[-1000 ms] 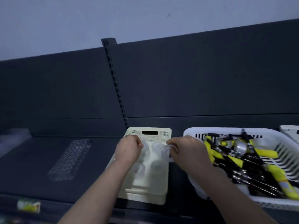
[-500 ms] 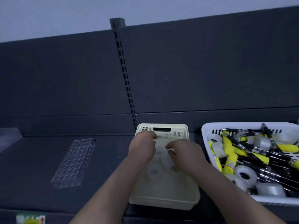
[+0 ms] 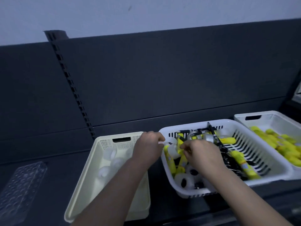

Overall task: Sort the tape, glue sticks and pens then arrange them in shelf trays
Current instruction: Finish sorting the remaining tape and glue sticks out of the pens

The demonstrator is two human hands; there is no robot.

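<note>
A white basket [image 3: 192, 125] holds a mix of clear tape rolls [image 3: 185, 180], yellow glue sticks [image 3: 244, 166] and black pens [image 3: 227, 154]. Left of it stands a cream tray [image 3: 81, 181] with a few clear tape rolls [image 3: 112, 162] at its far end. My left hand [image 3: 149, 145] is at the basket's left rim, fingertips pinched on a tape roll [image 3: 171, 141] in the far left corner. My right hand [image 3: 202, 154] reaches into the basket with fingers curled down among the items; whatever it holds is hidden.
A second pale tray [image 3: 275, 117] at the right holds several yellow glue sticks [image 3: 285, 144]. A clear acrylic holder with many holes [image 3: 19, 188] lies on the dark shelf at the left. The dark back panel rises right behind the trays.
Both hands have left the cream tray, where the tape rolls now lie, and moved right to the white basket. The view has swung right, which brings the glue stick tray into sight.
</note>
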